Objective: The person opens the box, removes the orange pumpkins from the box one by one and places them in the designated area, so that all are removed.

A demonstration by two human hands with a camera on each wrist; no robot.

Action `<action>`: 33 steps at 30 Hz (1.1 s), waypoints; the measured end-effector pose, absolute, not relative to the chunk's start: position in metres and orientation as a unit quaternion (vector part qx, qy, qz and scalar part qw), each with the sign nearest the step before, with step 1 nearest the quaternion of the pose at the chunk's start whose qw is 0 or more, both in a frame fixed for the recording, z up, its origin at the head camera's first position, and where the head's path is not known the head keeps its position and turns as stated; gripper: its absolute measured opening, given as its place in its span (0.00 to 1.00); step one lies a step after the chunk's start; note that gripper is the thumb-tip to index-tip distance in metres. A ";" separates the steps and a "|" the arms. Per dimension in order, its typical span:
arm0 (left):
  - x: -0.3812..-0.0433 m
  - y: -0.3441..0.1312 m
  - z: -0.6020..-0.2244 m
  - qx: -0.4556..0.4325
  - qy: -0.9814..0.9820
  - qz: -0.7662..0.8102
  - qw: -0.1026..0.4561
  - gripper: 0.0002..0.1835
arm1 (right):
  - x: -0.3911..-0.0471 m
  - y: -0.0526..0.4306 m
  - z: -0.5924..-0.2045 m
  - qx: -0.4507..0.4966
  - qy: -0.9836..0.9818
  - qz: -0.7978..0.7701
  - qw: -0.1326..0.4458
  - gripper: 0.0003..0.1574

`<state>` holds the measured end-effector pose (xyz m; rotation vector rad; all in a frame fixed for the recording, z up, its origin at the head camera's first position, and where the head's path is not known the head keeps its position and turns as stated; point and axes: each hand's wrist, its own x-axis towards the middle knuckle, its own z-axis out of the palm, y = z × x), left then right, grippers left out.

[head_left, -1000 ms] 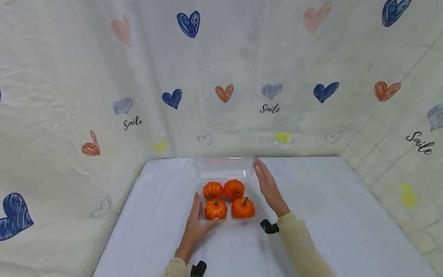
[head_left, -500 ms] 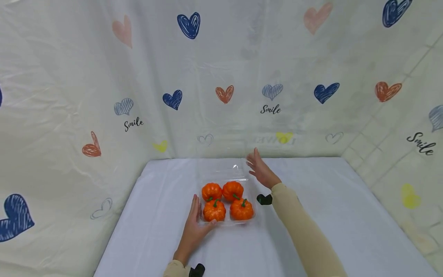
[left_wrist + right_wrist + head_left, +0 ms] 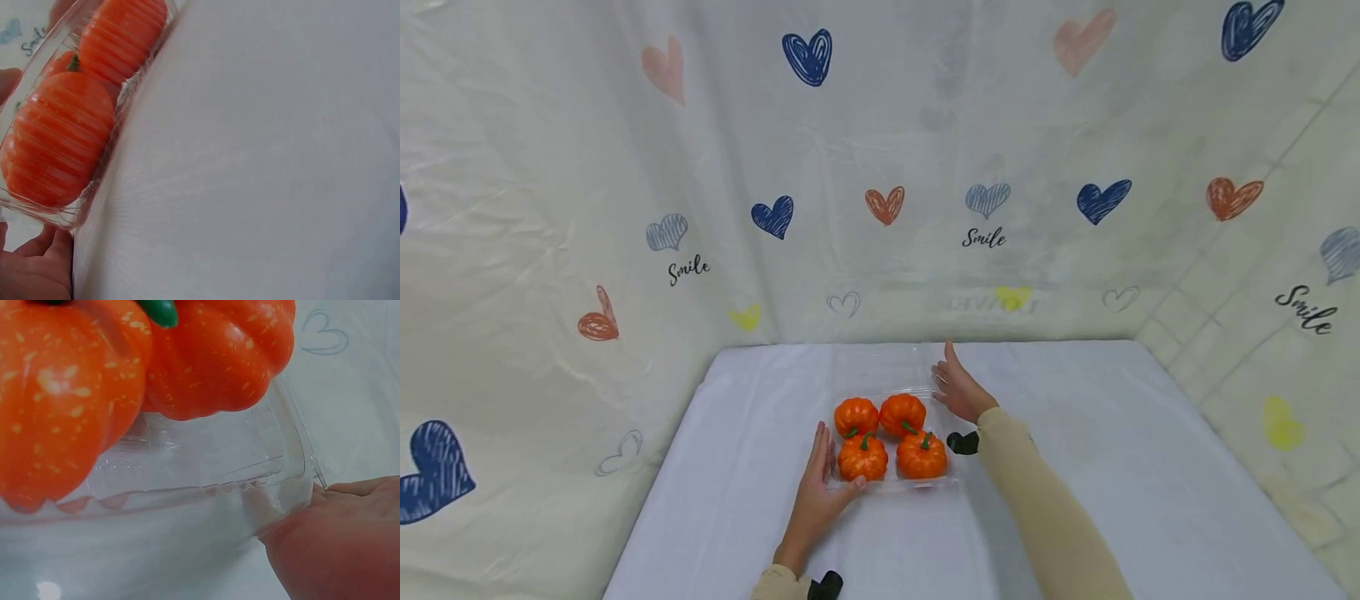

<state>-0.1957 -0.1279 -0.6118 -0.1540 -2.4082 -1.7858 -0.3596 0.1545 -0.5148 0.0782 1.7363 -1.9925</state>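
A clear plastic clamshell box point(image 3: 895, 485) stands on the table with several small orange pumpkins point(image 3: 862, 458) inside, their stems green. Its clear lid point(image 3: 880, 367) is folded back toward the wall. My left hand point(image 3: 816, 500) rests against the near left corner, fingers straight along the left side and thumb at the front edge. The left wrist view shows fingertips point(image 3: 56, 240) right at the box corner. At the back right, my right hand point(image 3: 961, 387) lies with extended fingers beside the lid and hinge. In the right wrist view this hand point(image 3: 350, 544) meets the box's corner; its fingertips are hidden.
A white cloth covers the table point(image 3: 1060, 467). Behind it hangs a pale curtain point(image 3: 880, 125) printed with hearts and words, meeting the table's back edge. Dark camera mounts point(image 3: 962, 442) sit at both wrists.
The raised lid has swung up and then down again to lie back. My right hand has moved left and lower beside it. My left hand stays at the near left corner.
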 end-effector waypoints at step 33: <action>-0.194 -0.125 -0.612 -0.048 -0.790 -0.606 0.078 0.59 | -0.312 0.117 -0.482 -0.229 0.881 -0.382 0.157 0.45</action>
